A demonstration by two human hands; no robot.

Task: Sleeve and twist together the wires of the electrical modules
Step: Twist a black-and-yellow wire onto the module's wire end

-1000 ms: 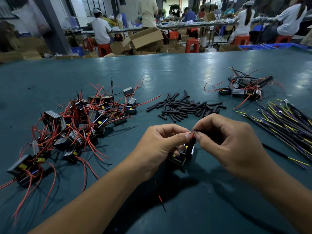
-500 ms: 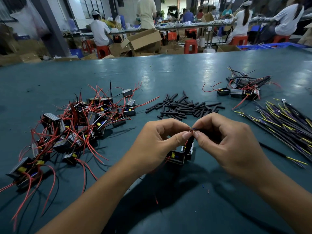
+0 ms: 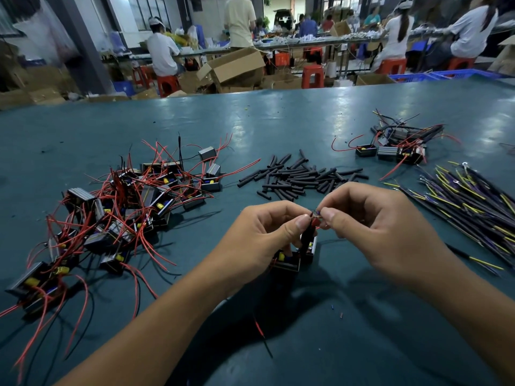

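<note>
Over the near middle of the green table, my left hand and my right hand meet fingertip to fingertip. Both pinch the bare wire ends of red leads that rise out of two small black modules hanging just under my fingers. A black sleeve sits on the leads below the pinch. My palms hide part of the modules. A heap of loose black sleeves lies beyond my hands.
A tangle of modules with red leads fills the left of the table. A small group of modules lies at the far right, with a sheaf of dark and yellow wires beside it. People work at benches behind.
My fingertips have shifted slightly on the wire ends, and the red leads now show between them. The modules stay hanging under my hands in the same spot.
</note>
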